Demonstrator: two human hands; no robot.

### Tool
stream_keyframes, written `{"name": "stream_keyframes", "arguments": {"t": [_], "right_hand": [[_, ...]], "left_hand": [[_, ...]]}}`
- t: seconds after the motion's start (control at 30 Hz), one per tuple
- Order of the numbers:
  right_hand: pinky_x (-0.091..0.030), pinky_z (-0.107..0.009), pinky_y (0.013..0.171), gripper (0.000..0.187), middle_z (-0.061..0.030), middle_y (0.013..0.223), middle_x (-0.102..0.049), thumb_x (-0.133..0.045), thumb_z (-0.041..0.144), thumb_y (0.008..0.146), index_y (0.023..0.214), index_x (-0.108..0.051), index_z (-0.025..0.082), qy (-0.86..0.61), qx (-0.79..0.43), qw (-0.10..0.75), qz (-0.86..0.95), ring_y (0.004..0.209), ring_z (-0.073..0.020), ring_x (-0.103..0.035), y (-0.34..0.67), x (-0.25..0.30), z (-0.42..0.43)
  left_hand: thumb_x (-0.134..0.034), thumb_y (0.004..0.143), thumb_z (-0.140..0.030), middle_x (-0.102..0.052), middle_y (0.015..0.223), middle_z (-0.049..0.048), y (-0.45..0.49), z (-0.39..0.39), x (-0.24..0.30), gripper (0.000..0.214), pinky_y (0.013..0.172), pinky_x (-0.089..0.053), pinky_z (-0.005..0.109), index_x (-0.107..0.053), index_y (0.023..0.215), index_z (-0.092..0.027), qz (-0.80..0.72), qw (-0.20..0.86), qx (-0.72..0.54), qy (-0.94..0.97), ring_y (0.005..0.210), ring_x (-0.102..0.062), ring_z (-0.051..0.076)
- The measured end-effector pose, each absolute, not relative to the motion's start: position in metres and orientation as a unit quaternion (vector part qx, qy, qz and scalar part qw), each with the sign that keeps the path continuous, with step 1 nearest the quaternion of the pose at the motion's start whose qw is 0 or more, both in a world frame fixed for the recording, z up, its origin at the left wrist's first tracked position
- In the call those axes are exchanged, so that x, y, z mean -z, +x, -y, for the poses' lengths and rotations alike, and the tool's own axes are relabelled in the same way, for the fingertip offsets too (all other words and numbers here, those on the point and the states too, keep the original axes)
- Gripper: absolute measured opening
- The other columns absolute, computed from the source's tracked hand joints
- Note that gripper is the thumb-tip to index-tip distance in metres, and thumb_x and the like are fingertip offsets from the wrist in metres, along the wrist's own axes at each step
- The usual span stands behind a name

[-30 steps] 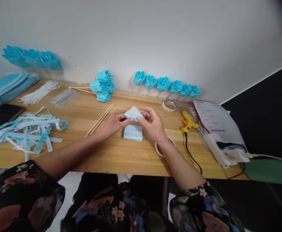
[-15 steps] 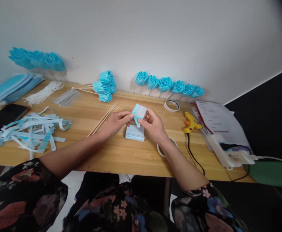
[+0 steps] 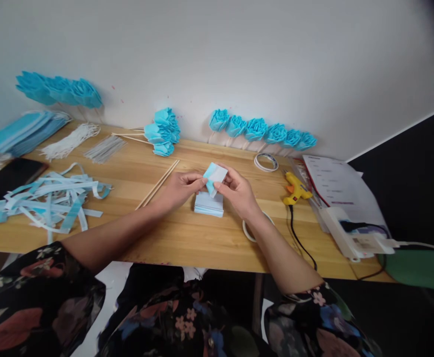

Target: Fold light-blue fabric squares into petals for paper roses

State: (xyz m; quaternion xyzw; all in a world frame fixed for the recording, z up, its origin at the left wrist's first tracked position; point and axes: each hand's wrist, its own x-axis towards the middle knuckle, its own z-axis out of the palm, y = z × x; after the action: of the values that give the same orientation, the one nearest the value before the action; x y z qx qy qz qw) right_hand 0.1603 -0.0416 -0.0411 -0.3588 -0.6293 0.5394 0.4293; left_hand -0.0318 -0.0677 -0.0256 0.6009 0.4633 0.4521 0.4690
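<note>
Between my two hands is a small square of blue-and-white mask fabric (image 3: 216, 173), its left part folded over so the blue side shows. My left hand (image 3: 183, 188) pinches the left edge between thumb and fingers. On the right edge, my right hand (image 3: 240, 192) grips it with the thumb in front and fingers behind. Just below the held piece lies a neat stack of cut fabric squares (image 3: 208, 204) on the wooden table (image 3: 187, 243). Under my right forearm a roll of tape (image 3: 247, 232) is partly hidden.
Blue fabric roses (image 3: 256, 129) on sticks lean against the wall. A yellow glue gun (image 3: 296, 189), another tape roll (image 3: 266, 162) and a power strip (image 3: 338, 233) lie right. Left are wooden sticks (image 3: 158, 183), fabric strips (image 3: 68, 198), a phone (image 3: 12, 181) and face masks (image 3: 27, 131).
The fabric square is tilted slightly and its blue fold lies a little differently under my thumbs. Both hands keep their hold. The whole view has shifted very slightly.
</note>
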Motion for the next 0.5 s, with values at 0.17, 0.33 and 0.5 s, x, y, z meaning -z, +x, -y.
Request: {"name": "stream_keyframes", "arguments": {"t": [0.17,0.33,0.5], "right_hand": [[-0.053,-0.030,0.073,0.051,-0.0003,0.094,-0.069,-0.075,0.038,0.080,0.128,-0.063,0.028,-0.363,-0.523,0.445,0.630,0.081,-0.0152,-0.062,0.1596,0.0429,0.0416],[-0.052,-0.030,0.072,0.051,0.0006,0.088,-0.069,-0.075,0.039,0.079,0.127,-0.064,0.027,-0.359,-0.522,0.444,0.633,0.079,-0.0149,-0.061,0.1586,0.0411,0.0424],[-0.054,-0.032,0.075,0.050,-0.0019,0.098,-0.071,-0.077,0.047,0.077,0.121,-0.067,0.027,-0.375,-0.541,0.435,0.614,0.085,-0.0164,-0.063,0.1594,0.0367,0.0437]], "left_hand": [[-0.061,0.086,-0.044,-0.064,0.067,0.0003,-0.0315,0.0691,0.0225,0.032,0.067,-0.047,0.026,-0.067,0.068,-0.017,-0.461,0.465,-0.449,0.608,0.066,-0.056,0.013],[-0.061,0.086,-0.046,-0.063,0.065,0.0009,-0.0323,0.0704,0.0201,0.037,0.069,-0.046,0.027,-0.063,0.061,-0.018,-0.462,0.474,-0.443,0.605,0.066,-0.056,0.014],[-0.062,0.085,-0.046,-0.063,0.064,0.0017,-0.0339,0.0713,0.0172,0.038,0.069,-0.047,0.027,-0.063,0.060,-0.018,-0.460,0.488,-0.424,0.609,0.065,-0.057,0.014]]}}
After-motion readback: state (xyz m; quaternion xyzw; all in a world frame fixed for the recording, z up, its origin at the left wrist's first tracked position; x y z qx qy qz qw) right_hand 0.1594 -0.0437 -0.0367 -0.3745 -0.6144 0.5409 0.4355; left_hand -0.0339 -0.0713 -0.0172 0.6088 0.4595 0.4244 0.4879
